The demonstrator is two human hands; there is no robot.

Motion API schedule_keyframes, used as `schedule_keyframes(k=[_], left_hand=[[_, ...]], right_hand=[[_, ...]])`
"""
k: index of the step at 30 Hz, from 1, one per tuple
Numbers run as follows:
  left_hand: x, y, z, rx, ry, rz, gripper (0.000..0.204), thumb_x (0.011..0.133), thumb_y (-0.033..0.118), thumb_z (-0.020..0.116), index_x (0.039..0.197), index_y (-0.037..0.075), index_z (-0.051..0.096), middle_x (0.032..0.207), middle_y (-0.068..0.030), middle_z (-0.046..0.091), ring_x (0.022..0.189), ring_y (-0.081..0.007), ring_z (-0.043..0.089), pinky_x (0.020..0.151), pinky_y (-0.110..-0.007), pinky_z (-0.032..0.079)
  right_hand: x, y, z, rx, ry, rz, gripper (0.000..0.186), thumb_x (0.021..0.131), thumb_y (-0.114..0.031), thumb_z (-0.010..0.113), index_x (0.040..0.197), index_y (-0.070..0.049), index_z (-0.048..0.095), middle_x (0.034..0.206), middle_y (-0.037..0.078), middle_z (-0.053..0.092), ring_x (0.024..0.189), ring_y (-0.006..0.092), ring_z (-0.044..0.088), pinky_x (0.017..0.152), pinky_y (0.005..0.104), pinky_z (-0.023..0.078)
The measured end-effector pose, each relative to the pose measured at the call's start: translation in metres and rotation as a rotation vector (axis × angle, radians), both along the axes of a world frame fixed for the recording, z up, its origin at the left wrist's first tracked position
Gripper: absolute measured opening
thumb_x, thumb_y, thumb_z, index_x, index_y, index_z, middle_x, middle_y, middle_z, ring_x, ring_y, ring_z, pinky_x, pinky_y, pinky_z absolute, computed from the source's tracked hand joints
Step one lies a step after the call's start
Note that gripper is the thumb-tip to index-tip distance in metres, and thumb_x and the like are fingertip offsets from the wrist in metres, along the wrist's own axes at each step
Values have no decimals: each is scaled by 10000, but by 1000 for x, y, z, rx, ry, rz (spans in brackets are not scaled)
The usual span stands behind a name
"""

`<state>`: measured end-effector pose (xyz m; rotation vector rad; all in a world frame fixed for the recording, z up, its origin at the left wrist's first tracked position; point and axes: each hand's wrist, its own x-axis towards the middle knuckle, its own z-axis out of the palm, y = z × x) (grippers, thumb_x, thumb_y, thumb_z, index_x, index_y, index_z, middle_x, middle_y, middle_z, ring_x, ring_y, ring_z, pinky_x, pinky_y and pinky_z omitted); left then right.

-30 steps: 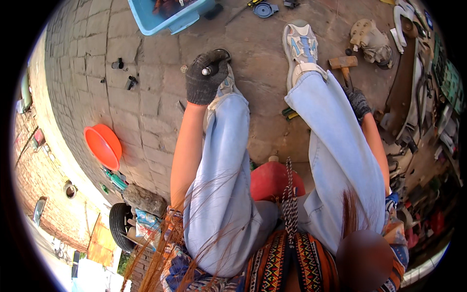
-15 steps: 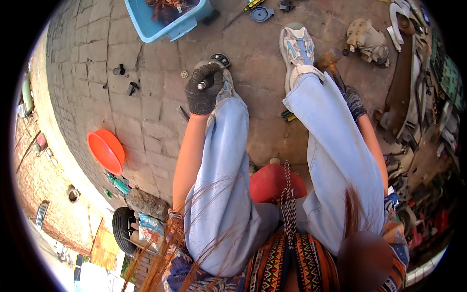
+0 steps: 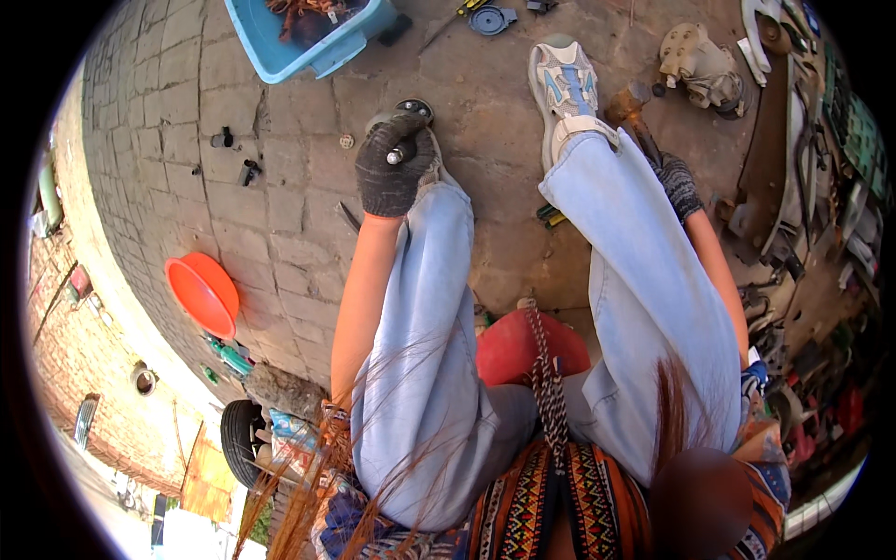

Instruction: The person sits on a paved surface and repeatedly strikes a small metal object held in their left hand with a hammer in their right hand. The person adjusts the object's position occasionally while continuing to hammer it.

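In a dark knitted glove, my left hand (image 3: 387, 173) is closed around a metal rod (image 3: 395, 156), whose shiny round end points up at me. Just beyond its knuckles, by my left shoe, lies a dark part with shiny round studs (image 3: 415, 109); whether the rod touches it is hidden by the hand. My right hand (image 3: 678, 187), gloved too, is wrapped round the handle of a hammer (image 3: 628, 101) outside my right leg. The hammer's worn brown head rests low beside my right shoe (image 3: 566, 82). A small round disc (image 3: 346, 141) lies left of my left hand.
A blue tub (image 3: 336, 58) with reddish-brown pieces stands at the far left. An orange basin (image 3: 203, 294) is at the left. Small black parts (image 3: 248, 173) dot the paving. A dirty metal housing (image 3: 702, 70) and piled scrap (image 3: 840, 224) line the right. I sit over something red (image 3: 532, 345).
My left hand has tilted slightly, and the rod's shiny end has shifted a little up and to the right. The right hand and hammer look nearly still. The whole view has shifted slightly.
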<state>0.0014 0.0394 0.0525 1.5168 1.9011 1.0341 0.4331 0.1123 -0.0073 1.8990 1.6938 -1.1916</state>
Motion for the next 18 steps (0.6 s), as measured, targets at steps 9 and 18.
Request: schedule_keyframes(k=[9,18], left_hand=[[0,2,-4,-18,-35,29,177,794,28,700,968,60,689,844,-41,685,713,-79,600,676,-236,485],[6,-3,-13,-21,-97,88,156,806,-12,658,953,36,671,890,-64,684,800,-135,636,734,-270,499]], right_hand=[[-16,2,32,116,-23,-18,533,868,-508,578,961,9,669,843,261,641,808,401,625,745,454,470],[-97,33,153,183,404,40,372,808,-344,690,961,-6,675,818,202,669,740,315,660,688,386,504]])
